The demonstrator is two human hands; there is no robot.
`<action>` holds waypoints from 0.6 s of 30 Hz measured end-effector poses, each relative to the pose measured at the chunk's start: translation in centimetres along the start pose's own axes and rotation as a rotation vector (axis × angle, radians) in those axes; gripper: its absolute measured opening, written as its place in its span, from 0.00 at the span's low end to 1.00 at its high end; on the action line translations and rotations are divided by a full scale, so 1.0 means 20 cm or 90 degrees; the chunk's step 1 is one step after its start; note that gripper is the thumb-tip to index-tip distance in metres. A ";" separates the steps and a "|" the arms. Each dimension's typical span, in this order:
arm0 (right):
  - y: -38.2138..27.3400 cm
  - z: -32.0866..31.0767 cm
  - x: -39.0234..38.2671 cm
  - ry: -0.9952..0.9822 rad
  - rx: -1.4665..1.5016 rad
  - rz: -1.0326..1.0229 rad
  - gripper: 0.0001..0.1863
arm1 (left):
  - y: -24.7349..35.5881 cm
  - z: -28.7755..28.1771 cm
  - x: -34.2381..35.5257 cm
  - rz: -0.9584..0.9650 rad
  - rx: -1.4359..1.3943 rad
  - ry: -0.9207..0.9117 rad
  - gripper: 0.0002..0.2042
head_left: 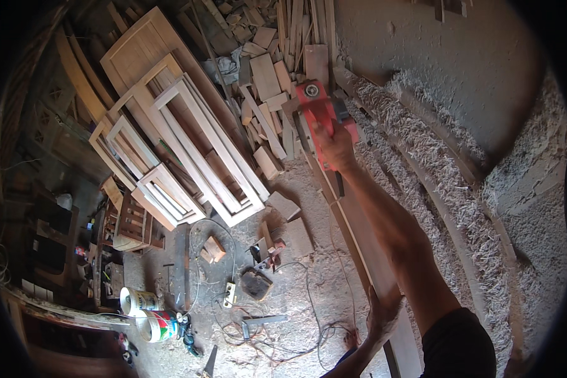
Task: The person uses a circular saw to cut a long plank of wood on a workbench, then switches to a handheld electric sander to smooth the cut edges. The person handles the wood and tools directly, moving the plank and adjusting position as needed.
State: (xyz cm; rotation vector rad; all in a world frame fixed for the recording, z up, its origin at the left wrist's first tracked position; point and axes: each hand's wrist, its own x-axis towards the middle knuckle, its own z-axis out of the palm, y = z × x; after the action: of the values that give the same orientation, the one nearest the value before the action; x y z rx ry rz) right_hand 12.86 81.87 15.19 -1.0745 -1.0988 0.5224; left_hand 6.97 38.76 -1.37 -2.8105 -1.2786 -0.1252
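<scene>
A red electric hand planer [315, 113] rests on the far part of a long wooden board [373, 242], which runs from the lower right up toward the top middle. My right hand [337, 146] is closed round the planer's handle, with that arm stretched far forward. Nearer to me, my left hand [383, 315] grips the board by its edges, its thumb along the near side; some of its fingers are hidden. A thin cord [332, 230] hangs down beside the board on its left.
Pale wooden frames [211, 164] lean in a stack at the left, by a large panel [151, 50]. Offcuts [264, 75] pile up at the back. Shavings [435, 145] cover the right side. Cables, a power strip [230, 294], wood blocks and two buckets [157, 326] lie about the floor.
</scene>
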 end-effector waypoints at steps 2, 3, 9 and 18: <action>-0.21 -0.19 -0.30 -0.032 0.089 0.081 0.26 | -0.02 0.06 0.03 0.026 0.089 0.000 0.27; -0.32 -0.30 -0.47 -0.038 0.126 0.156 0.24 | -0.02 0.08 0.07 -0.013 -0.094 0.099 0.26; -1.05 -1.01 -1.50 0.015 0.164 0.235 0.17 | 0.08 -0.08 -0.37 -0.175 -0.895 -0.014 0.44; -2.09 -2.17 -3.14 0.044 0.023 0.379 0.20 | 0.62 -0.55 -1.46 0.032 -0.427 0.101 0.31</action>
State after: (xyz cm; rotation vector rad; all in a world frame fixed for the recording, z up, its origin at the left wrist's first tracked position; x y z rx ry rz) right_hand 19.95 -4.53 21.52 -1.3783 -0.6925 0.9611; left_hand -3.47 7.85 6.58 -3.2574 -1.3160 -0.9122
